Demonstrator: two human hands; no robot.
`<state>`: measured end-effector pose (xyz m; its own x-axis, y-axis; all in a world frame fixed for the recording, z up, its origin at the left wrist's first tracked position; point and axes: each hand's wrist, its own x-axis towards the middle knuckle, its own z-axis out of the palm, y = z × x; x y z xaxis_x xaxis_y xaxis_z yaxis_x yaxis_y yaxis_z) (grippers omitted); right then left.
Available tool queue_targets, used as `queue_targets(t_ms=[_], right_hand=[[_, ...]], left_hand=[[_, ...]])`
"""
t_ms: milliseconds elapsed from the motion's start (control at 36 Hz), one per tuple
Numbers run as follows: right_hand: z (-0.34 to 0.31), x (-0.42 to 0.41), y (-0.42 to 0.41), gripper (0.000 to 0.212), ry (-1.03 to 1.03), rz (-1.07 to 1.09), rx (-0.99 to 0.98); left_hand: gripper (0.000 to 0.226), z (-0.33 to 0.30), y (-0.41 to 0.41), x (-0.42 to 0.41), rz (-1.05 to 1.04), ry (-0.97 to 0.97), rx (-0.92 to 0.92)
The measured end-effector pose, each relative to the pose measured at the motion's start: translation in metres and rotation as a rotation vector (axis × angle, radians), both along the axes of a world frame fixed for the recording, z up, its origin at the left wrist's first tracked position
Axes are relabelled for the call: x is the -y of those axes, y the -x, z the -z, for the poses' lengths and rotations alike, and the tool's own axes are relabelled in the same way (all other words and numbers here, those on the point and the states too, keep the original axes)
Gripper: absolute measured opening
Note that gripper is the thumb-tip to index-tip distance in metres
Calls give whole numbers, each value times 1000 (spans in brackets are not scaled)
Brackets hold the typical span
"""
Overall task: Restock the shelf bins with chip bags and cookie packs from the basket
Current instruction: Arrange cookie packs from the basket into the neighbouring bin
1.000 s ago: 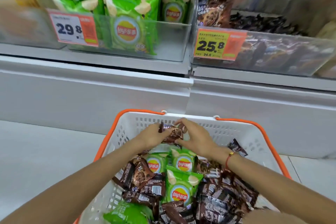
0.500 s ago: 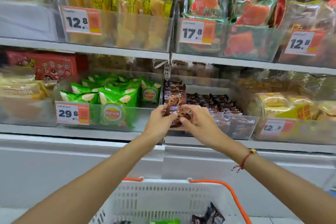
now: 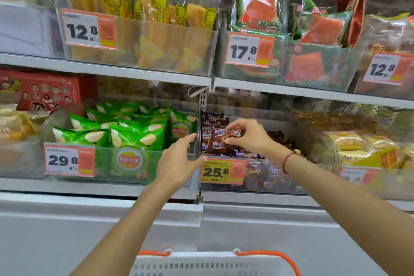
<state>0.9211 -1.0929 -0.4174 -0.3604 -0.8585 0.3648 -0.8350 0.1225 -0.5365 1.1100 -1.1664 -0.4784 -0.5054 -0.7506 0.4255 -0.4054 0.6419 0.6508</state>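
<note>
The cookie pack (image 3: 220, 141) is coloured dark brown, with white and blue lettering and a printed chocolate-chip cookie. Left of it, the chip bags (image 3: 125, 129) are seen in bright green, marked with pale chip shapes and a red-and-yellow round logo. Below the cookie pack, a yellow and orange price tag (image 3: 221, 171) is printed with black numerals. A red cord bracelet (image 3: 287, 160) is worn just right of the cookie pack. Far below it, the basket (image 3: 212, 263) is shown in white with orange handles. The shelf (image 3: 89, 188) is finished in pale grey.
</note>
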Motion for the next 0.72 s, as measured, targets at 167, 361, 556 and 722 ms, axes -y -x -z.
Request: queue_targets(t_ms=[167,361,556,722], right_hand=[[31,31,-6,32,36,58,-67],[24,31,-3,43,-29,-6,-484],[15,34,-6,40,-35,-26,-521],[28,35,-4,35,-8,7,-399]], left_hand=[[62,8,-2,5,19,56,-60],[63,14,-5,6,46,42,-97],[62,14,-4,6,49,51,-113],[62,15,-3,6,43,52,-102]])
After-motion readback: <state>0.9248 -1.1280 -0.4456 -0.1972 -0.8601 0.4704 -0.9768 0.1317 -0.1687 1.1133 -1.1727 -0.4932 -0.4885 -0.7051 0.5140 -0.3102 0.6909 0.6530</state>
